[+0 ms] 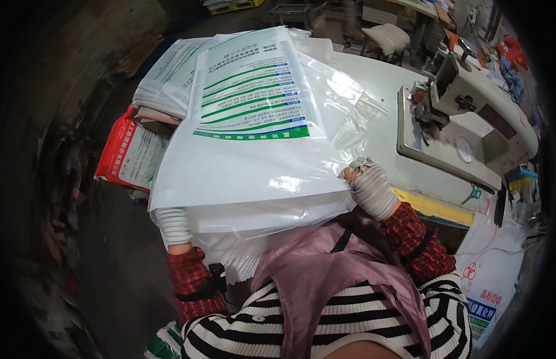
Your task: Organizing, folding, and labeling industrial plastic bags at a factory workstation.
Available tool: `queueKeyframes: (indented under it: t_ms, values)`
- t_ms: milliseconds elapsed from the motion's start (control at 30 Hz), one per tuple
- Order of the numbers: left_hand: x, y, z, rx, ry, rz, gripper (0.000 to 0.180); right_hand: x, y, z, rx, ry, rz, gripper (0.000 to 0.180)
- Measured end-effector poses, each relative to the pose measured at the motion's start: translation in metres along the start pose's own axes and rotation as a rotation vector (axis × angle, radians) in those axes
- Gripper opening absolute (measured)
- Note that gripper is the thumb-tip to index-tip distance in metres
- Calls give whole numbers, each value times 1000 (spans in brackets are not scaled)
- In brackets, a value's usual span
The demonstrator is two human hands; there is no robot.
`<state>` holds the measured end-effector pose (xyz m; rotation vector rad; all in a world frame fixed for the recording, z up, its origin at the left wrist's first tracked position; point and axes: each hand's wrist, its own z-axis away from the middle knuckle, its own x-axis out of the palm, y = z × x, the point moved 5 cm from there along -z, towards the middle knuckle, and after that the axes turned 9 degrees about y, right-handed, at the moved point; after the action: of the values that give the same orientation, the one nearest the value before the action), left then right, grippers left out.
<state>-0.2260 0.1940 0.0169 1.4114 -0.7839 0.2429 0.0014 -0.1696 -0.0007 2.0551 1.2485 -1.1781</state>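
A large white printed bag (248,161) with green stripes lies flat in front of me, its near edge toward my body. My right hand (373,188), in a striped white glove, is closed on the bag's near right corner, fingers curled over it. At the near left corner, my left hand (174,226), gloved the same way, reaches under the edge; the bag hides its fingers. Beneath the near edge hang more white bag layers (272,222), with crinkled folds below them.
Left of the bag stand a stack of similar bags (160,81) and a red and white bag (129,152). Clear plastic film (361,122) lies to the right on the pale table (382,84). A sewing machine (469,113) and green-handled scissors (473,194) sit farther right. A padded stool (387,39) stands behind.
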Motion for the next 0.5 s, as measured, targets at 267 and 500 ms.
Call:
queueKeyframes:
  t_ms: [267,500]
  values:
    - [82,39,46,229,-2,-294,33,-10,13,17,48,24,-39,8]
    - [253,35,47,928,-196,-992,24,-59,10,25,29,264,-244,12]
